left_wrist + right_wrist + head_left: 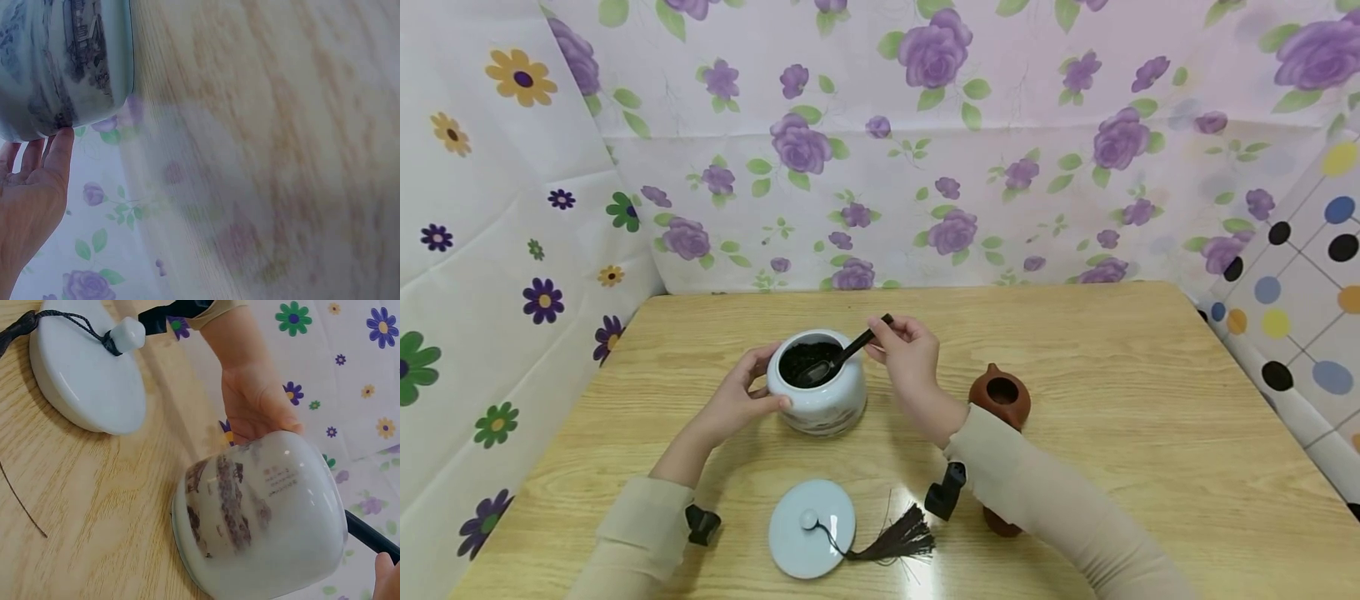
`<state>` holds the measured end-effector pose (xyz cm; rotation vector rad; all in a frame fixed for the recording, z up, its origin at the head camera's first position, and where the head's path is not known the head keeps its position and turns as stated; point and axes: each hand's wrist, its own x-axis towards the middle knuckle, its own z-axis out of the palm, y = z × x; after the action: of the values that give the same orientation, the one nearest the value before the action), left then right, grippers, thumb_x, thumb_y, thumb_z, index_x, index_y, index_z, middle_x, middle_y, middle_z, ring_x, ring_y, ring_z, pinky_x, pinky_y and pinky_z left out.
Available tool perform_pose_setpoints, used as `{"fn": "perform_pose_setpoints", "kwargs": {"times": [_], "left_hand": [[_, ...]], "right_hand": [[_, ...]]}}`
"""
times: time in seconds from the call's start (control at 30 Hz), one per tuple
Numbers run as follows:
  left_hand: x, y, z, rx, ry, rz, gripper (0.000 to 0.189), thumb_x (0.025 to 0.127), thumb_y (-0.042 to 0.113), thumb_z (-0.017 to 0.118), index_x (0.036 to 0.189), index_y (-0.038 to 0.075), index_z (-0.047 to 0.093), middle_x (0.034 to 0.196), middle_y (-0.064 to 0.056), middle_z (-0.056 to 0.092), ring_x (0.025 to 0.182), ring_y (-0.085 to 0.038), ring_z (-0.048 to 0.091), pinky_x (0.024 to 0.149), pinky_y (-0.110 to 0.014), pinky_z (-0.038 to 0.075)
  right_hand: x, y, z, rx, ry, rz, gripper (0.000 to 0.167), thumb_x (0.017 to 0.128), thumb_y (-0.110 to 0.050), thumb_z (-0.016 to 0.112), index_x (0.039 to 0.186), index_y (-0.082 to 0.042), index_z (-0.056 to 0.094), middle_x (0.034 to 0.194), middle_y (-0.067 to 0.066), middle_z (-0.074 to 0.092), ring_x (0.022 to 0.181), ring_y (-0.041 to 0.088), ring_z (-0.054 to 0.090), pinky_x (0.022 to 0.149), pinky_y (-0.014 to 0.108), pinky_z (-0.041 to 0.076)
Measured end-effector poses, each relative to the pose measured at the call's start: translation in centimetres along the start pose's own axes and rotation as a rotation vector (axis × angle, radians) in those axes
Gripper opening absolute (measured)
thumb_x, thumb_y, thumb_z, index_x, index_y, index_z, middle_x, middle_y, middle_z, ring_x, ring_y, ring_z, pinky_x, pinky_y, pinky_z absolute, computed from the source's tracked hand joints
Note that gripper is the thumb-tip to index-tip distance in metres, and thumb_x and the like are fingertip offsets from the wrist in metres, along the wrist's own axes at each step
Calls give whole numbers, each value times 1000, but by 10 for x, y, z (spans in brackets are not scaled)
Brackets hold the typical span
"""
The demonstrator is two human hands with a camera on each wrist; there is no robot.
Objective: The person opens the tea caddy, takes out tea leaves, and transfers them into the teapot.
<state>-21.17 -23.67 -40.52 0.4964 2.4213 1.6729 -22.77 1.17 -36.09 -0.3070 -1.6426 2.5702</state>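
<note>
A white porcelain tea jar (831, 410) with a painted scene stands uncovered at the left middle of the table, dark loose tea leaves (793, 360) inside. My left hand (736, 398) holds its left side, thumb at the front and fingers toward the back. In the left wrist view, those fingertips (61, 140) meet the jar's wall. My right hand (916, 360) is above the jar's right side and pinches a dark tea scoop (856, 343) near the handle end. The scoop slants down through the mouth, its bowl at the tea leaves. In the right wrist view the jar (275, 519) hides that bowl.
The jar's pale lid (801, 550) lies in front of it, a dark tassel (902, 537) tied to its knob. Right of my right wrist stands a brown clay teapot (1017, 407), partly behind my sleeve. Another brown piece (1000, 523) shows below that forearm.
</note>
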Motion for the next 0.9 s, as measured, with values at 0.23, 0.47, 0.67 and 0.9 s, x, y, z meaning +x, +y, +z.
{"fn": "perform_pose_setpoints", "kwargs": {"times": [0.23,0.47,0.67,0.9], "left_hand": [[0,-1,0,0,-1,9,76,85,8,71,147,5,27,148,-18,32,134,-36,32,107,-37,40],[1,-1,1,10,4,-5,76,85,8,71,147,4,27,147,-18,32,135,-36,32,108,-46,36],[0,1,1,14,5,-13,77,85,9,71,147,4,26,148,-18,31,136,-36,30,109,-47,34],[1,2,1,13,11,-21,77,85,9,71,147,4,26,149,-17,30,136,-36,30,110,-50,34]], "right_hand": [[1,-4,-4,36,13,29,8,88,-7,67,90,0,62,82,4,64,73,12,68,80,34,58],[1,-12,-10,74,34,62,10,89,-10,67,90,-2,62,88,6,64,74,12,68,85,35,57],[0,-20,-19,108,34,68,11,89,-9,66,85,-3,58,85,4,63,72,12,68,77,28,59],[-1,-28,-32,115,22,80,12,91,-10,65,85,-5,56,85,3,62,71,10,66,80,27,58]]}}
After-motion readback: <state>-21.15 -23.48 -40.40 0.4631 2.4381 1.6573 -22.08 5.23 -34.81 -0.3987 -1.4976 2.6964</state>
